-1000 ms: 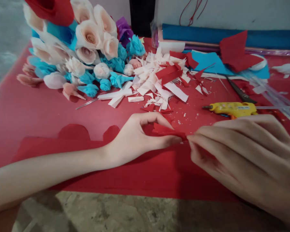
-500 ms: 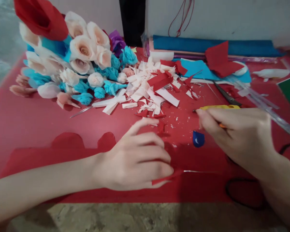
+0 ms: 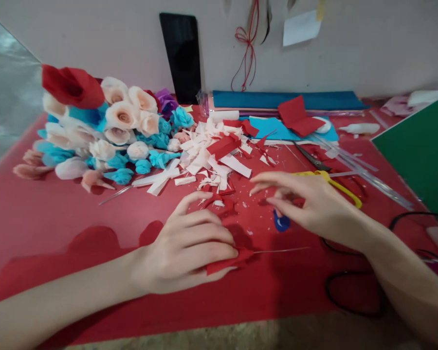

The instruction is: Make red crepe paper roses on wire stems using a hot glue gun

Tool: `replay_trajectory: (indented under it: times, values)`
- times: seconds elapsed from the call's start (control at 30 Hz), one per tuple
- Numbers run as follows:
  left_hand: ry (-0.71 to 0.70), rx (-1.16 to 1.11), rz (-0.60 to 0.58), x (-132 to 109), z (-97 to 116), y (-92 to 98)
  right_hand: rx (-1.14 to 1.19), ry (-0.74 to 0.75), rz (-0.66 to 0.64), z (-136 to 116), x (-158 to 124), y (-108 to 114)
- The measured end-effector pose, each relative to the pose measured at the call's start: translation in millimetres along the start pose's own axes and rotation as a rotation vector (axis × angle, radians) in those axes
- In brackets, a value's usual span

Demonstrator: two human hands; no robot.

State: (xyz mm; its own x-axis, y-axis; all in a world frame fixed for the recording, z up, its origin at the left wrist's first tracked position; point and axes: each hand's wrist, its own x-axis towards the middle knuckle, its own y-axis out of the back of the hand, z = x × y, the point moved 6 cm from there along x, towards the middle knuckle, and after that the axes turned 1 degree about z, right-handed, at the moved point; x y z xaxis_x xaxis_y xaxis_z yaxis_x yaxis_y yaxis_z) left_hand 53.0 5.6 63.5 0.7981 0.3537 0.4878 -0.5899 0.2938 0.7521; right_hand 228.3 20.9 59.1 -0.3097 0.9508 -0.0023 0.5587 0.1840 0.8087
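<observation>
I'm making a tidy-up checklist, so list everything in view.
Flowers: many, mixed colours, rear left
Scraps: many, cream and red, centre
Slab: one, black, wall
Cord: one, red, wall
Note: one, white, wall
Sheets: several, blue and red, rear
Scissors: one, dark, right
Glue gun: one, yellow, right, partly hidden
Sticks: several, clear, right
Tab: one, blue, centre right
Board: one, green, right
Cable: count unclear, black, right
Table: one, red, centre
Held paper: one, red, front centre
Wire: one, silvery, right of held paper
Left hand: one, bare, on held paper
Right hand: one, bare, near glue gun
</observation>
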Motion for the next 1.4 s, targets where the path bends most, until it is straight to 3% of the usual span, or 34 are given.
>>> replay_trajectory:
  times: [0.1,0.2,0.4,0.53,0.6,0.63,0.67,0.77,0.83,0.87,0.93,1.03,1.1,1.3,1.4]
  values:
    - [-0.009,0.019,0.037,1,-1,3.0,0.151,0.089,-0.332,-10,-3,-12]
    - [-0.014,0.040,0.087,4,-3,7.9,0.211,0.138,-0.419,-22,-8,-17]
    - [0.083,0.003,0.142,8,-25,23.6,0.243,0.135,-0.256,-19,-6,-14]
    - [0.111,-0.018,0.267,8,-45,52.9,0.186,0.028,-0.146,1,2,1]
    - [0.127,0.006,0.284,9,-50,67.1,0.152,0.016,-0.117,6,4,7]
    - [0.139,0.014,0.229,11,-51,69.9,0.135,0.013,-0.103,8,5,10]
    - [0.125,0.015,0.276,10,-50,77.7,0.119,0.014,-0.089,9,5,12]
    - [0.265,0.035,0.307,6,-58,88.1,0.067,0.007,-0.036,13,5,16]
    - [0.221,0.016,0.434,1,-59,95.3,0.041,-0.014,0.026,17,6,17]
    - [0.166,-0.027,0.556,-3,-59,100.5,0.031,-0.030,0.071,19,6,18]
    - [0.182,-0.187,0.618,-8,-68,99.0,0.014,-0.058,0.175,21,5,18]
    - [0.211,-0.324,0.544,-8,-73,87.4,0.007,-0.072,0.294,19,3,18]
    - [0.203,-0.361,0.476,-6,-68,79.1,0.028,-0.056,0.300,15,2,16]
    - [0.170,-0.433,0.314,4,-46,55.9,0.075,0.047,0.091,4,3,10]
    - [0.153,-0.451,0.261,7,-42,47.8,0.082,-0.031,0.228,7,-2,18]
